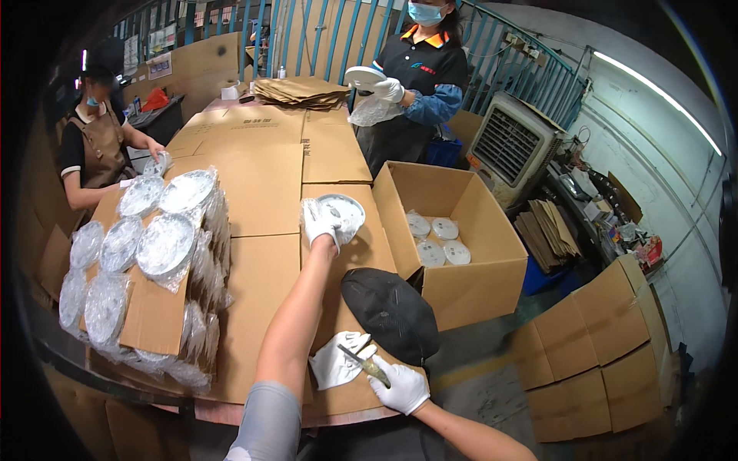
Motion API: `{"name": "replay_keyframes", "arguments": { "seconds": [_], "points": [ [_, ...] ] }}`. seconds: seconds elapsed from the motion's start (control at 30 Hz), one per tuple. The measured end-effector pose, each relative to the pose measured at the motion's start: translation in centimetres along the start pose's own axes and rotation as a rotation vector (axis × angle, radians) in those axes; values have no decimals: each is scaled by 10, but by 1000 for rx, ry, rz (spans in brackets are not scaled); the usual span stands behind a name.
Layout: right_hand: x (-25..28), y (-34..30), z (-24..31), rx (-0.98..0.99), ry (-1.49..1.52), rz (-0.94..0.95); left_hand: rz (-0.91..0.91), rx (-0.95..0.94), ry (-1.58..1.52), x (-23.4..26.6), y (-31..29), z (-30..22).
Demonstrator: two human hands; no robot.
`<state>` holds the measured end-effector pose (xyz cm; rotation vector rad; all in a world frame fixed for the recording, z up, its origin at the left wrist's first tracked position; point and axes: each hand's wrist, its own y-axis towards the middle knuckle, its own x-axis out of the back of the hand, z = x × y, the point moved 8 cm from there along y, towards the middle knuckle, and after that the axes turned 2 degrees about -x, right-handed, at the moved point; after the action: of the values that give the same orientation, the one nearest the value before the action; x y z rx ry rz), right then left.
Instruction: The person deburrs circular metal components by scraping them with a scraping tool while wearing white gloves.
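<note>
My left hand [319,221], in a white glove, reaches over the cardboard-covered table and grips the left edge of a round whitish disc [350,213] with a raised rim. In my right hand [401,389], also gloved, is a small hand tool with a narrow dark blade and an olive handle [377,373]; whether it is a knife or a scraper I cannot tell. Its blade points up and left, over a loose white glove [337,363] lying at the table's near edge. Between my hands sits a black cap [390,311].
Stacked discs in clear plastic wrap [165,244] rise at the left. An open carton [469,292] holding several discs stands right. Across the table a co-worker [419,77] holds a disc and plastic wrap; another person [96,138] handles a disc at far left. Folded cardboard [304,92] lies behind.
</note>
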<state>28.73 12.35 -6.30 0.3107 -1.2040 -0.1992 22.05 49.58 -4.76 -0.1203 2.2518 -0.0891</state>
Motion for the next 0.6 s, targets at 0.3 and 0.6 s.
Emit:
{"name": "replay_keyframes", "arguments": {
  "seconds": [0.3, 0.6],
  "points": [
    [5, 2, 4, -34, 44, 18, 94, -1, 362, 36, 39, 12],
    [8, 3, -3, -23, 81, -55, 154, -194, 1095, 73, -105, -77]
  ]
}}
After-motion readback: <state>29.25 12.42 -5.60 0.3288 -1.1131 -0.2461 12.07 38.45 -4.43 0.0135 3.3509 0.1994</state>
